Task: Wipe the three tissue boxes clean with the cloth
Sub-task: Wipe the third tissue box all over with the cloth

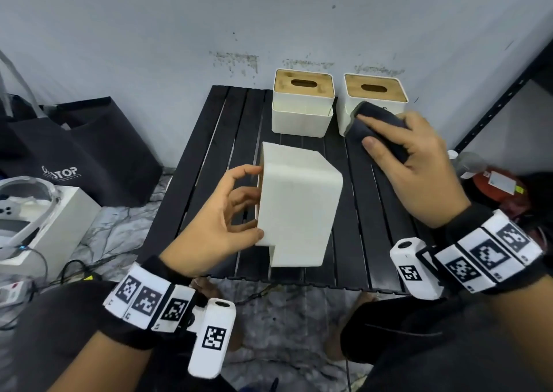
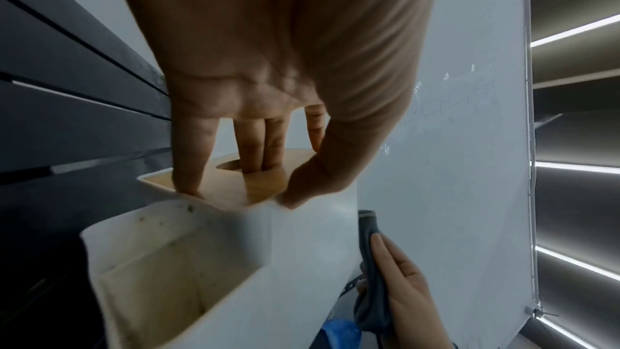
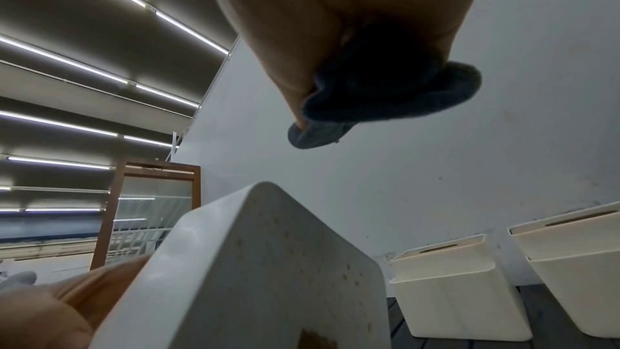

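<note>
A white tissue box (image 1: pixel 299 209) lies tipped on its side on the black slatted table (image 1: pixel 209 158), its wooden lid turned left. My left hand (image 1: pixel 239 203) grips it at the lid side; in the left wrist view two fingers (image 2: pixel 258 147) reach into the lid slot of the box (image 2: pixel 302 262). My right hand (image 1: pixel 419 164) holds a dark grey cloth (image 1: pixel 380 128) bunched up, above and right of that box, apart from it. The cloth (image 3: pixel 385 100) hangs over the speckled box (image 3: pixel 268 275). Two more white boxes with wooden lids (image 1: pixel 302 107) (image 1: pixel 374 95) stand upright at the back.
A pale wall runs close behind the table. A black metal shelf frame (image 1: pixel 502 98) stands at the right with a red container (image 1: pixel 490 185) below. At the left, on the floor, sit a dark bag (image 1: pixel 89 152), a white box (image 1: pixel 59 227) and cables.
</note>
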